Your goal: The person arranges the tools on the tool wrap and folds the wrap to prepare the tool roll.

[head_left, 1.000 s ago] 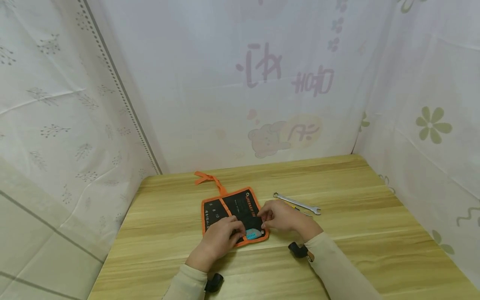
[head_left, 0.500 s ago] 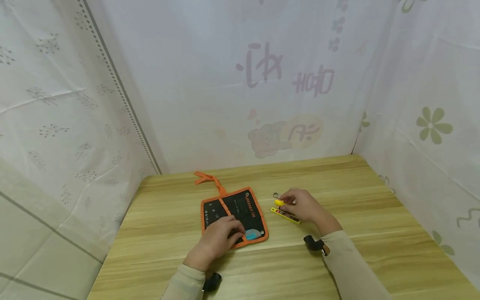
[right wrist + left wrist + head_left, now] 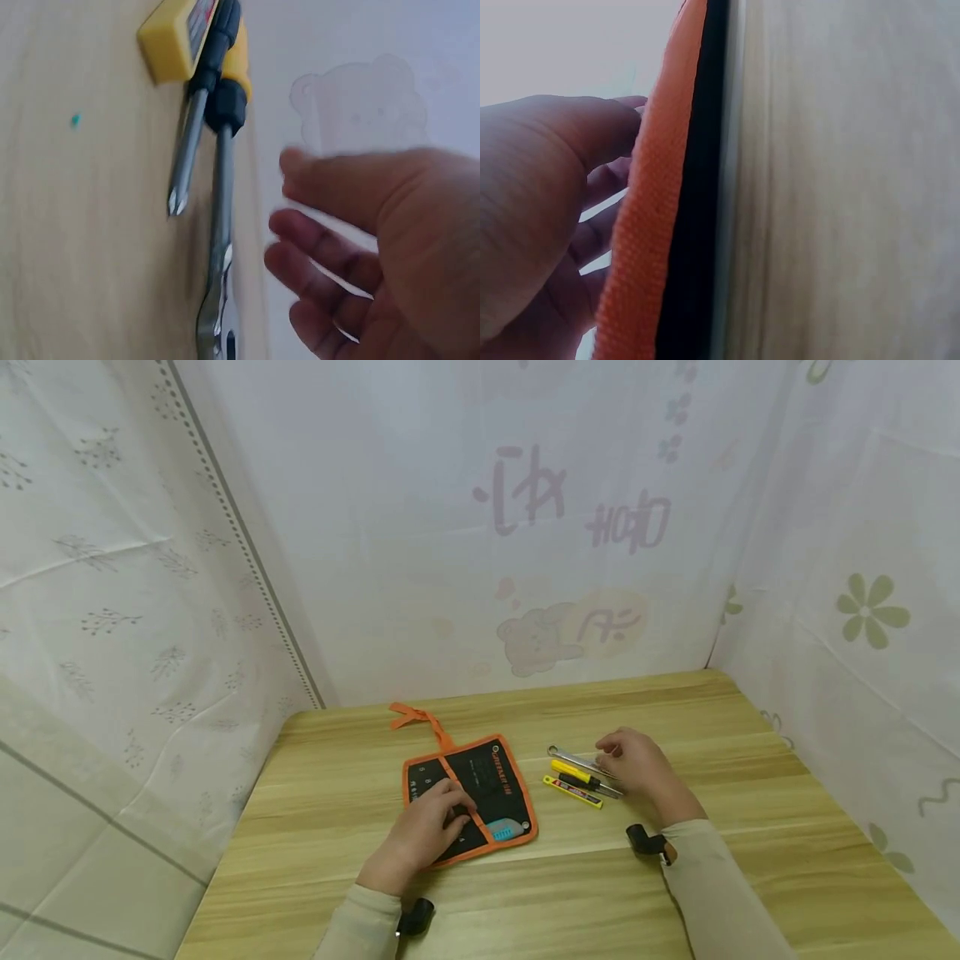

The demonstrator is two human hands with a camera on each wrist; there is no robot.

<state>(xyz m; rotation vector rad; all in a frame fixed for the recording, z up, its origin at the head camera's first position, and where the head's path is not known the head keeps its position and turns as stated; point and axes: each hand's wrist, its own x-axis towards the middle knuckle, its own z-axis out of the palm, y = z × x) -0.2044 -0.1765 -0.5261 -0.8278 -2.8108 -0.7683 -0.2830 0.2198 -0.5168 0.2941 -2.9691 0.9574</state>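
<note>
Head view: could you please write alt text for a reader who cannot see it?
A person's left hand is over a black, orange-edged pouch on a wooden table; the right hand is near a wrench, two screwdrivers and a yellow box.

I record a pouch [image 3: 491,777] on the surface [image 3: 525,910], its strap [image 3: 426,718] extending behind it and a small item [image 3: 506,830] in its front right corner. To its right, I find, front to back, a case [image 3: 572,792], two screwdrivers [image 3: 570,771] side by side, and a wrench [image 3: 572,756]. I place the left hand [image 3: 423,831] over the pouch's left part, the right hand [image 3: 643,770] at the wrench's right end.
</note>
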